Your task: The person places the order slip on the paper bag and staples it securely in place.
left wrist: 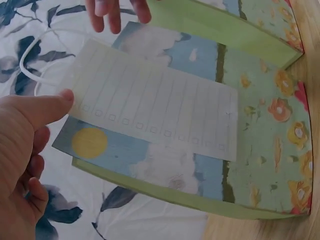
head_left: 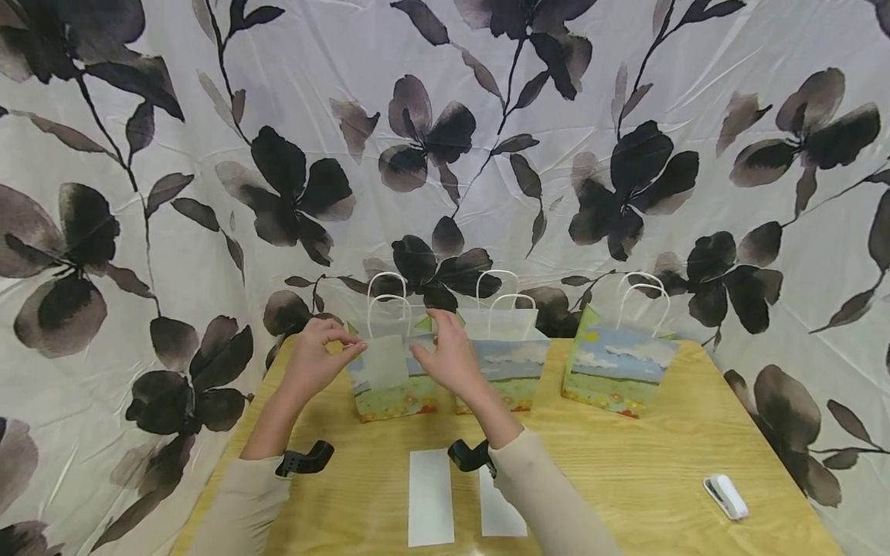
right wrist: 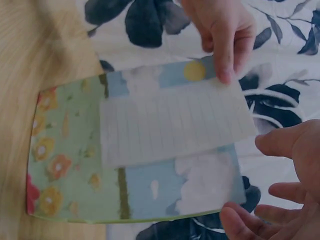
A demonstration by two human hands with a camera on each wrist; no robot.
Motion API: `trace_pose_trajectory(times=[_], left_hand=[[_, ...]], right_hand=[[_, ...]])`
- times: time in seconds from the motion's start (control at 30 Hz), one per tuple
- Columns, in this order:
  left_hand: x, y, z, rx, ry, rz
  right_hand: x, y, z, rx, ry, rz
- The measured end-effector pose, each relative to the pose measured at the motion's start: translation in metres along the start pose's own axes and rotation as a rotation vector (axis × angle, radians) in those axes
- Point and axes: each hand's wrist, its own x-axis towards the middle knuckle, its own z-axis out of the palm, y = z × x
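Note:
A pale lined checklist sheet (left wrist: 160, 102) lies against the front of the leftmost paper gift bag (head_left: 396, 405), which is printed with sky, sun and flowers. My left hand (head_left: 321, 359) pinches the sheet's upper left corner near the bag's top edge, thumb (left wrist: 55, 105) in front. On the other side, my right hand (head_left: 448, 357) is spread, holding nothing. Its thumb (right wrist: 280, 140) is close to the sheet's upper right corner, and its other fingers are near the bag's side. White twisted handles (head_left: 387, 297) rise above the bag.
Two matching gift bags stand to the right, a middle bag (head_left: 511, 371) and a right bag (head_left: 619, 371). Two white paper slips, a left slip (head_left: 431, 498) and a right slip (head_left: 502, 510), lie at the front. A white stapler (head_left: 725, 496) is at the right. Floral cloth (head_left: 445, 208) hangs behind.

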Motion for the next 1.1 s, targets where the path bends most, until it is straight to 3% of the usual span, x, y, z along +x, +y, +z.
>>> trace_pose_trajectory(times=[0.17,0.33,0.47,0.67,0.8,0.93,1.1], left_hand=[[0.005,-0.004,0.004,-0.043,0.018,-0.005],[0.007,-0.005,0.005,-0.091,-0.041,-0.056],[0.009,-0.008,0.012,-0.131,-0.038,-0.045],[0.003,-0.011,0.014,-0.208,0.006,-0.125],[0.007,-0.014,0.016,-0.284,0.027,-0.127],[0.01,-0.003,0.011,-0.315,-0.018,-0.148],[0.001,-0.004,0.002,-0.393,-0.081,-0.182]], right_hand=[[0.005,-0.002,0.003,0.011,-0.049,-0.002],[0.009,-0.002,0.009,0.017,-0.084,0.006],[0.011,0.002,0.013,-0.005,-0.033,0.02],[0.017,0.005,0.022,-0.025,0.019,0.03],[0.023,0.007,0.023,-0.044,0.083,-0.005],[0.027,0.009,0.023,-0.034,0.093,-0.009],[0.028,0.004,0.029,-0.011,0.057,0.023]])
